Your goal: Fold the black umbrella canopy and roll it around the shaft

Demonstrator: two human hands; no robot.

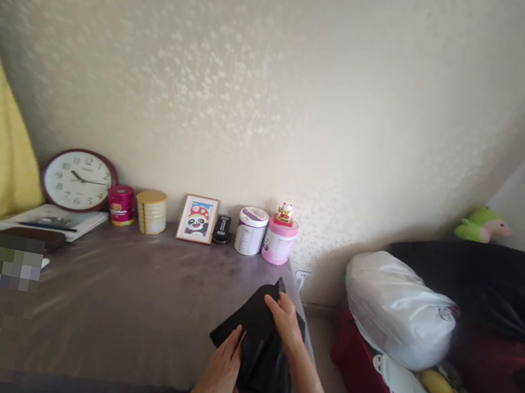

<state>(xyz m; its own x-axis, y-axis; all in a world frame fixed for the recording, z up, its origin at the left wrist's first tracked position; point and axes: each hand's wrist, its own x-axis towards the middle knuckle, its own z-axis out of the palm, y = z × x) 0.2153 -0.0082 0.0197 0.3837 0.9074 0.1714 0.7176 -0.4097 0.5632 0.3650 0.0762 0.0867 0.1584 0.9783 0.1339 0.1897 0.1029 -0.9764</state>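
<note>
A black, thin, pliable sheet or bag (258, 362) lies at the right front of the covered table (130, 315), with a corner raised at its far end. My right hand (285, 319) has its fingers closed on that far part, the thumb on top. My left hand (221, 375) is at the near left side, its fingers together on the black material. A thin brownish strip shows beside the left fingertips; I cannot tell what it is. The fingers' undersides are partly hidden.
Along the wall stand a clock (80, 180), a magenta can (121, 205), a yellow-lidded tin (150, 212), a framed panda picture (197, 219), a white tub (251, 232) and a pink tub (278, 243) topped by a figurine (284, 213). Right of the table, a white plastic bag (395, 308) rests on red furniture.
</note>
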